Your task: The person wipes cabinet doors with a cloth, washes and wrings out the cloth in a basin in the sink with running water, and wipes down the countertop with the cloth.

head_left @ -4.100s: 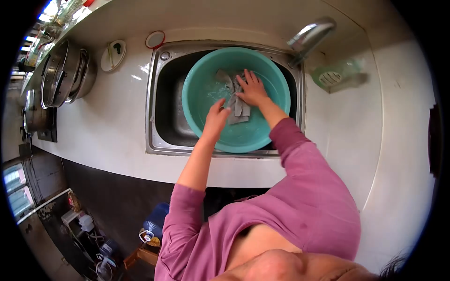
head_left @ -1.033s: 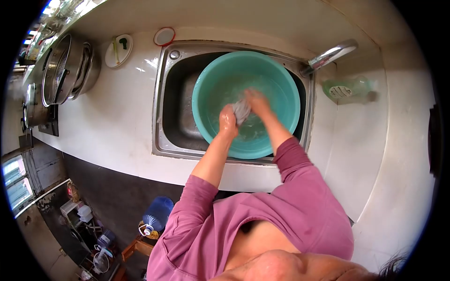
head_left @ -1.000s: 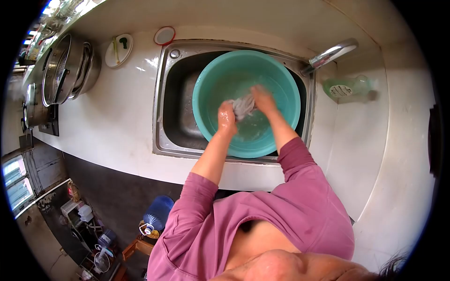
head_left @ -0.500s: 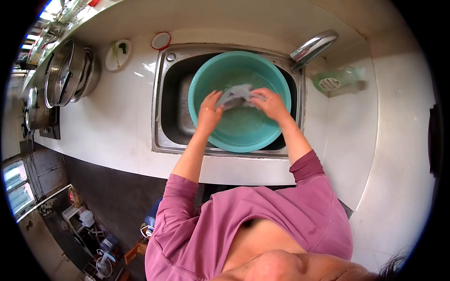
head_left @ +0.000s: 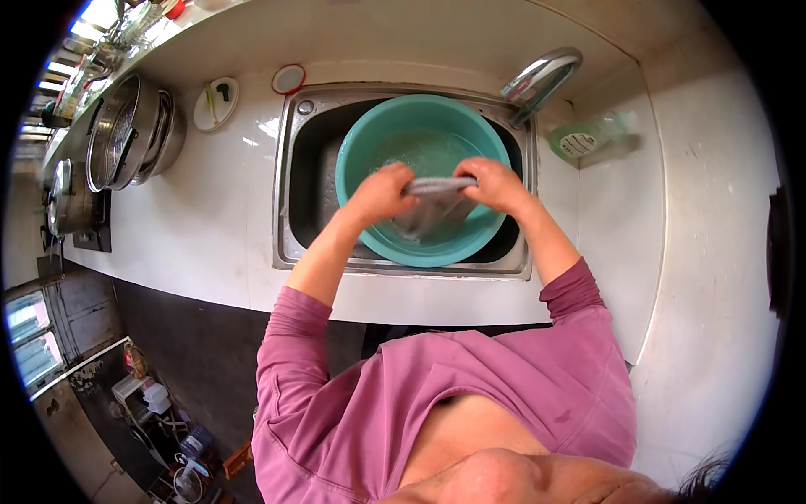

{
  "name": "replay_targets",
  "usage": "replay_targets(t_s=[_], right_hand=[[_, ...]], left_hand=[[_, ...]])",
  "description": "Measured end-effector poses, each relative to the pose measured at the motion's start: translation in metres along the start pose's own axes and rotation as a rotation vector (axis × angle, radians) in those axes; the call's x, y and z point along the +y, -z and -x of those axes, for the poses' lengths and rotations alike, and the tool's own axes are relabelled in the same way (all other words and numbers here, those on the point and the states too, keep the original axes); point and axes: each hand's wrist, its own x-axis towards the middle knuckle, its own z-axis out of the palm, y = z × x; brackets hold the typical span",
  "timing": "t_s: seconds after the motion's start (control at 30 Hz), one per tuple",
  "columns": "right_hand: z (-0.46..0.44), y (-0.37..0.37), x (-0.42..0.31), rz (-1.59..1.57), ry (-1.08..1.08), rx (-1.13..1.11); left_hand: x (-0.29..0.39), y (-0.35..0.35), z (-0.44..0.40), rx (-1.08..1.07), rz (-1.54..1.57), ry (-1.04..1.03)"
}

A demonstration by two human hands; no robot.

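A wet grey cloth (head_left: 438, 186) is stretched between my two hands over a turquoise basin (head_left: 357, 139) with water in it. My left hand (head_left: 383, 195) grips the cloth's left end, fingers closed. On the other end, my right hand (head_left: 494, 184) is closed with fingers and thumb pinching the edge. The top of the cloth forms a taut band, and its lower part hangs toward the water. The basin sits in a stainless steel sink (head_left: 312, 181), covering most of its right side.
A chrome faucet (head_left: 546, 80) rises behind the sink's right corner, near a bottle of green liquid (head_left: 588, 139). Stacked steel pots (head_left: 134, 134) stand on the left of the counter (head_left: 197, 218). A white lid (head_left: 217, 104) and a red-rimmed dish (head_left: 289, 79) lie at the back.
My hands have moved from holding the cloth bunched up to pulling it straight between them, with part hanging down. The view has shifted slightly.
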Motion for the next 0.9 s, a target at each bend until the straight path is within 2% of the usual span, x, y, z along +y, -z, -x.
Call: replay_targets(t_s=[0.03, 0.2, 0.23, 0.3, 0.4, 0.47, 0.5, 0.53, 0.57, 0.6, 0.63, 0.7, 0.77, 0.83, 0.87, 0.9], right_hand=[[-0.003, 0.01, -0.002, 0.0, -0.003, 0.004], [-0.003, 0.052, -0.024, 0.061, 0.034, 0.383], [-0.004, 0.05, -0.022, 0.06, 0.035, 0.382], [-0.004, 0.038, -0.009, 0.152, 0.155, 0.475], [-0.007, -0.019, 0.04, 0.21, 0.06, 0.351], [-0.006, -0.067, 0.072, 0.21, -0.001, 0.291], [-0.004, -0.089, 0.088, 0.176, -0.099, 0.198], [-0.005, -0.098, 0.091, 0.143, -0.194, 0.106], [-0.009, -0.105, 0.096, 0.144, -0.192, 0.103], [-0.015, -0.112, 0.09, 0.077, -0.298, 0.042], [-0.019, -0.119, 0.085, 0.011, -0.405, -0.022], [-0.024, -0.158, 0.098, -0.039, -0.397, -0.015], [-0.03, -0.182, 0.092, -0.085, -0.382, 0.002], [-0.021, -0.202, 0.064, 0.132, -0.333, 0.021], [-0.018, -0.204, 0.059, 0.129, -0.325, 0.02], [-0.014, -0.202, 0.056, -0.008, -0.295, 0.084]], left_hand=[[0.002, 0.009, -0.006, 0.052, -0.028, -0.046], [0.037, 0.067, -0.016, 0.189, -0.157, -0.065], [0.039, 0.071, -0.016, 0.228, -0.194, -0.087], [0.036, 0.067, -0.013, 0.265, -0.23, -0.108], [-0.014, 0.013, -0.006, 0.163, -0.371, 0.066], [-0.044, -0.035, 0.004, -0.082, -0.465, 0.26], [-0.053, -0.054, 0.006, -0.085, -0.461, 0.263], [-0.063, -0.07, 0.008, -0.124, -0.498, 0.371], [-0.075, -0.085, 0.007, -0.161, -0.534, 0.48], [-0.082, -0.095, 0.007, -0.163, -0.53, 0.486], [-0.087, -0.104, 0.007, -0.148, -0.463, 0.565], [-0.095, -0.123, 0.005, -0.131, -0.392, 0.648], [-0.101, -0.142, -0.003, -0.287, -0.368, 0.733], [-0.102, -0.152, -0.018, -0.582, -0.145, 0.624], [-0.09, -0.16, -0.017, -0.356, 0.304, 0.876], [-0.074, -0.164, -0.012, -0.096, 0.759, 1.088]])
